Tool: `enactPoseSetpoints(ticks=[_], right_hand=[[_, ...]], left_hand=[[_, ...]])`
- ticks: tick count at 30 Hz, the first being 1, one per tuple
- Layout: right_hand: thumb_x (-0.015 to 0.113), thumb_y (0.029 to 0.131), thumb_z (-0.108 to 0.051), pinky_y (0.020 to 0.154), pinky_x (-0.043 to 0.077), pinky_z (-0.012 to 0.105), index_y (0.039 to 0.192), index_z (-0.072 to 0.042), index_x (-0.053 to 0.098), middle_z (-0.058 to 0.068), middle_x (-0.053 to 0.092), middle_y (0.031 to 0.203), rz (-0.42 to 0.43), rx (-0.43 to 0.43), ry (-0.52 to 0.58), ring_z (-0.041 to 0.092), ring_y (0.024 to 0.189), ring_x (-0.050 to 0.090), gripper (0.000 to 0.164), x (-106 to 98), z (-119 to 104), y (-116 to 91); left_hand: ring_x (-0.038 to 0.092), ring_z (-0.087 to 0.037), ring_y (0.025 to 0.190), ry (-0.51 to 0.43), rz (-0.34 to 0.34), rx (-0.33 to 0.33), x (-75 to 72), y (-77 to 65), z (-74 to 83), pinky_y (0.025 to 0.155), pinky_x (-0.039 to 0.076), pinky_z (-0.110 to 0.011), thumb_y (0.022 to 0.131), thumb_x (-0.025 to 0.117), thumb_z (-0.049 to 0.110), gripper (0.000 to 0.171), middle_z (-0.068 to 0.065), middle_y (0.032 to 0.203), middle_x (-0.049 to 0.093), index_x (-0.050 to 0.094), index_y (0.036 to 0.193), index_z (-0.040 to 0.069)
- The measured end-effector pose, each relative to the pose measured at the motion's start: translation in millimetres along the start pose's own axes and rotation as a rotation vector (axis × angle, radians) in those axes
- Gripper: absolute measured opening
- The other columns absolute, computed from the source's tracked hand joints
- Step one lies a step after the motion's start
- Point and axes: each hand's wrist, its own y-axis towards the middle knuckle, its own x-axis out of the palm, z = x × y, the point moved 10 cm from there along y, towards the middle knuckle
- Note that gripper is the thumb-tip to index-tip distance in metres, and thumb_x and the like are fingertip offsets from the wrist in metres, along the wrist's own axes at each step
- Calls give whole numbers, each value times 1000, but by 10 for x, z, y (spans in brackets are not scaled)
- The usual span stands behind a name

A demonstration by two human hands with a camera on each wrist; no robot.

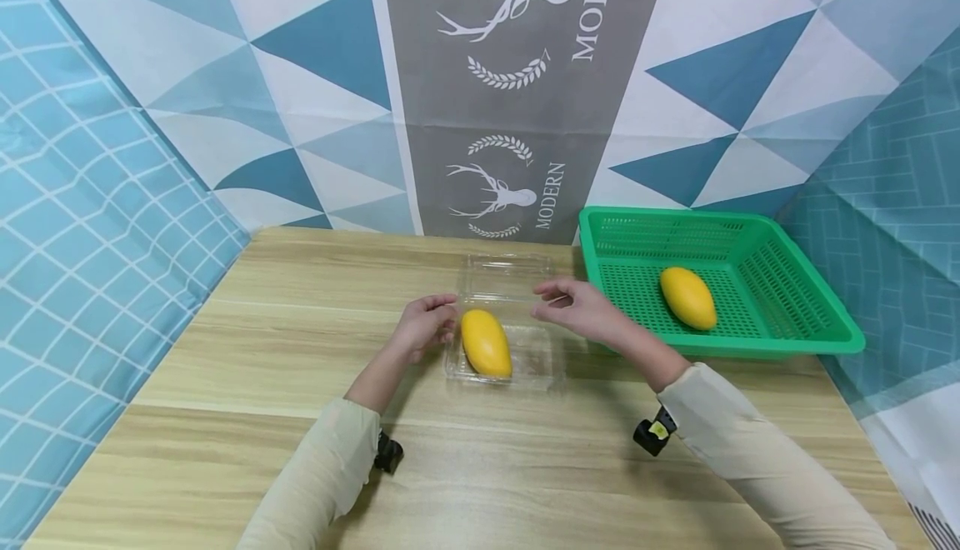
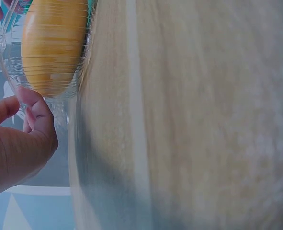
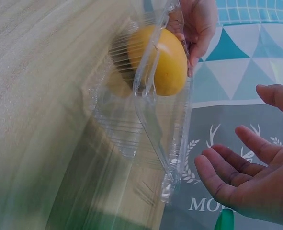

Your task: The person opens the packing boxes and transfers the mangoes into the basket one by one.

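A clear plastic clamshell box (image 1: 536,358) lies with its lid (image 1: 510,275) folded back, away from me. One yellow mango (image 1: 486,343) rests in the left part of its base. At the box's left edge is my left hand (image 1: 429,325), thumb and forefinger pinching the rim beside the mango; the left wrist view shows these fingertips (image 2: 24,93) close together at the plastic. My right hand (image 1: 577,308) hovers over the box's right side, holding nothing. Its fingers (image 3: 218,179) are spread and loosely bent, apart from the box in the right wrist view.
A green plastic basket (image 1: 720,343) stands at the back right of the wooden table (image 1: 300,367), with another mango (image 1: 687,298) inside. Patterned cloth (image 1: 487,100) hangs behind the table and along both sides.
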Motion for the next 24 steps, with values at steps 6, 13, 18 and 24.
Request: enactPoseSetpoints(ticks=[6,13,18,24], right_hand=[[64,88,-31,92,51,40,127,-7,55,17,55,128,-11,-14,13,29,111,56,47,77,-2,25],[65,87,-30,94,50,41,127,-5,54,19,55,128,-21,-17,33,30,111,56,49,158,-19,43],[66,86,-29,94,50,40,127,-6,54,20,55,126,-25,3,49,30,111,56,48,223,22,78],[67,85,-30,95,50,41,126,-6,54,19,55,127,-31,31,50,30,111,56,49,303,57,113]], left_hand=[[51,-10,67,-4,-4,2,-3,6,-7,53,48,-16,92,55,9,36,-3,85,52,50,127,0],[51,-10,68,4,-5,-2,-4,8,-6,54,49,-16,93,54,10,36,-3,88,52,51,127,0],[51,-10,70,3,-13,-6,1,15,-7,55,49,-16,93,54,10,37,-4,89,52,50,129,0],[51,-12,72,-5,-37,-23,8,14,-5,57,49,-17,94,54,10,40,-5,92,52,47,132,-1]])
